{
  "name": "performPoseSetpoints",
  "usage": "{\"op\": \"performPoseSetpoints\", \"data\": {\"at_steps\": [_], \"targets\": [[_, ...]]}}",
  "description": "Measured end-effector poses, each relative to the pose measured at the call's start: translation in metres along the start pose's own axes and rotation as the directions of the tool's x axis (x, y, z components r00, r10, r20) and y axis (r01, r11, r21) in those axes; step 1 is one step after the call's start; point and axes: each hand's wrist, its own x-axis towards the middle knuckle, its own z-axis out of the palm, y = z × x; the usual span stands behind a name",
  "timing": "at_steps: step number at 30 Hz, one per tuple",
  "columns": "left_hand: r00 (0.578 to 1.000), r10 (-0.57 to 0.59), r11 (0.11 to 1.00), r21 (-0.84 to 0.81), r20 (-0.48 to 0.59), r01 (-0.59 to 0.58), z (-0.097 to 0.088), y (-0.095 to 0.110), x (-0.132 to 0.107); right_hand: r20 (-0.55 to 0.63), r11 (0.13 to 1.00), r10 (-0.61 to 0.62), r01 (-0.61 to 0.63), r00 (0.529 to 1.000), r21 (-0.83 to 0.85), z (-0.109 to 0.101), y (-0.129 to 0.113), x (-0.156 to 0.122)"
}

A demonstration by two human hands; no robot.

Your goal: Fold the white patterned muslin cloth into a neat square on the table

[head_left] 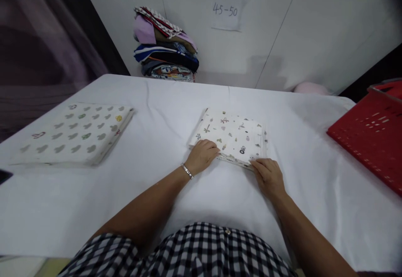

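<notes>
Layers of the white, rectangular folded cloth with small printed motifs (232, 132) at the centre of the frame could skew if my left hand (202, 156) and right hand (268, 176), pinching its near edge towards either end, tug unevenly across the white fabric-covered table (169, 101).

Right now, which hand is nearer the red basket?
Right. The right hand is at the near right corner of the folded printed cloth, left of the red basket. The left hand is at the cloth's near left corner, farther from the basket.
</notes>
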Motion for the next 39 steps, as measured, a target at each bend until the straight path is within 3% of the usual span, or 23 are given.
{"op": "performPoseSetpoints", "data": {"at_steps": [13,18,25,33,39], "targets": [[0.998,-0.054,0.998,-0.032,0.022,0.054,0.002,-0.002,0.003,0.141,0.998,0.064,-0.061,0.988,-0.03,-0.001,-0.005,0.005],[0.998,-0.055,0.998,-0.028,0.023,0.056,0.003,-0.002,0.004,0.124,0.994,0.103,-0.096,0.987,-0.06,0.002,-0.012,0.01],[0.999,-0.025,1.0,0.011,0.022,0.025,0.004,-0.003,0.001,0.025,0.997,0.043,-0.041,0.999,-0.069,0.002,-0.011,0.011],[1.0,0.014,0.999,0.05,-0.011,-0.013,0.003,-0.001,-0.004,0.072,0.997,0.003,0.002,0.997,-0.078,0.005,-0.008,0.008],[0.999,0.011,0.995,0.103,0.045,-0.016,-0.001,0.001,-0.004,0.048,0.996,-0.016,0.02,0.999,-0.081,0.007,-0.006,0.005]]}}
